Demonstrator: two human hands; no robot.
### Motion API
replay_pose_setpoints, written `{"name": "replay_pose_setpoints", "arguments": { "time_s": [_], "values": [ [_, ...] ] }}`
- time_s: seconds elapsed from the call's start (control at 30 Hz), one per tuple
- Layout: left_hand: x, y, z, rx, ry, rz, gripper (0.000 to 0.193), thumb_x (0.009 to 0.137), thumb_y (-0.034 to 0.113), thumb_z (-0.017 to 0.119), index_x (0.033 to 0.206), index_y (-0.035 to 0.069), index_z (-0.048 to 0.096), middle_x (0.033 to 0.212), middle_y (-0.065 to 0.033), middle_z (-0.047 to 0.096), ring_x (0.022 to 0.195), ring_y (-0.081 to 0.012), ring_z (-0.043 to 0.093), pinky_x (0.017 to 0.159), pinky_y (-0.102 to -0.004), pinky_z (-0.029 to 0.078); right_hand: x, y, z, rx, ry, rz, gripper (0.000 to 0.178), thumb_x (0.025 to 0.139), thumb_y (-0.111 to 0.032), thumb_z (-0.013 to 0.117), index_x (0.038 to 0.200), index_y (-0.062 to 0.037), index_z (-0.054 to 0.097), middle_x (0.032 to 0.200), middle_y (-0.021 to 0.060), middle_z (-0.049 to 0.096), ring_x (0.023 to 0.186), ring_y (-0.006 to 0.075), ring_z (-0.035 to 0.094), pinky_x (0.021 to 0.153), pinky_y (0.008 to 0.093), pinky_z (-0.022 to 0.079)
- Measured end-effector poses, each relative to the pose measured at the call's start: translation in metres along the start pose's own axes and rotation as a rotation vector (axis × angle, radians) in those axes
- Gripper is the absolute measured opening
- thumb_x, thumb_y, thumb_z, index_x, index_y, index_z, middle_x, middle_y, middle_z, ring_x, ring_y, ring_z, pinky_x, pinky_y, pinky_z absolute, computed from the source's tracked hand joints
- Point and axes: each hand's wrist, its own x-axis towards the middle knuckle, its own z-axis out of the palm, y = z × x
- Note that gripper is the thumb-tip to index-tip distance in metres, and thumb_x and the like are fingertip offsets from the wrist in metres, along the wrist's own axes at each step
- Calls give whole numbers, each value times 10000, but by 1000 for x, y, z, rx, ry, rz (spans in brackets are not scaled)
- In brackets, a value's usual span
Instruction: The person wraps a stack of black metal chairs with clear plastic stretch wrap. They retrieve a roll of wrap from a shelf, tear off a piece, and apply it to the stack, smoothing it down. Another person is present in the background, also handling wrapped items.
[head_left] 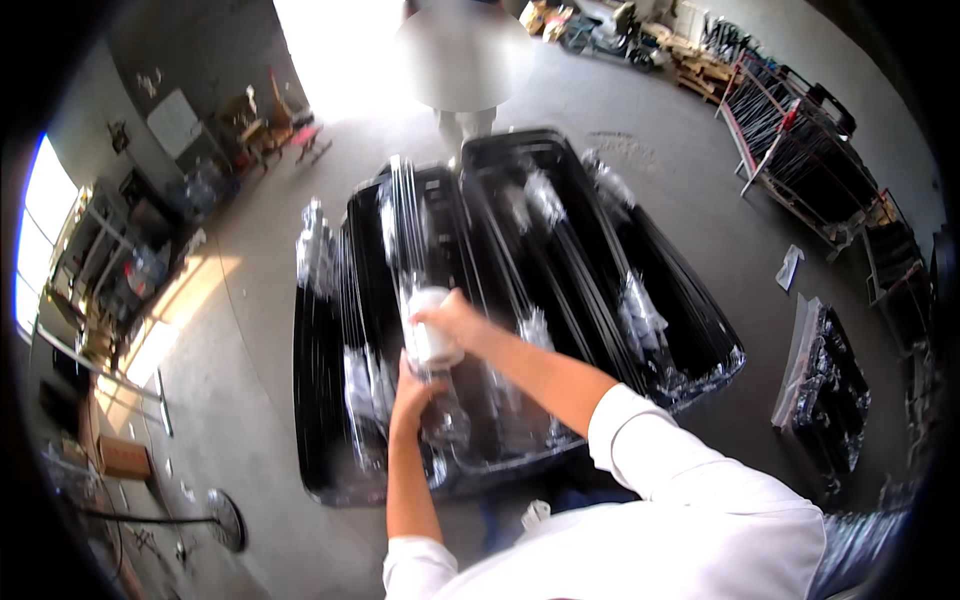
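My right hand [455, 322] is closed on a white roll [432, 345] that looks like stretch film. The roll lies against a long bundle of black rods [405, 215] sheathed in shiny clear plastic. Just below the roll, my left hand [413, 395] is closed round the near part of this bundle, its fingers partly blurred. Loose clear film [447, 425] hangs by the left hand. Beneath are long black trays [510, 150] side by side, with more black rod bundles [575, 270] lying lengthwise, wrapped in clear film at spots.
A person [465, 60], blurred, stands beyond the trays. At right are a red-framed rack [790, 140] of black rods and a wrapped black stack [825, 390] on the floor. A round stand base [226, 520] and a cardboard box [123, 457] are at lower left.
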Motion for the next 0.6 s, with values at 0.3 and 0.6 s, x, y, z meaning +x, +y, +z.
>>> {"name": "replay_pose_setpoints", "arguments": {
  "time_s": [0.3, 0.6],
  "values": [
    [-10, 0, 0, 50, 112, -107, 449, 561, 31, 649, 985, -20, 512, 779, -73, 580, 655, -155, 563, 619, -271, 455, -17, 88, -40, 536, -239, 247, 430, 612, -214, 735, 918, 41, 572, 832, 131, 605, 719, 228, 606, 616, 392, 503],
    [0, -11, -14, -83, 1, -138, 486, 687, 217, 709, 1054, -9, 485, 887, -85, 570, 770, -147, 550, 661, -267, 443, -9, 115, -31, 723, -495, 312, 307, 748, -278, 652, 935, -47, 571, 789, 43, 591, 682, 177, 589, 619, 324, 488]
  ]
}}
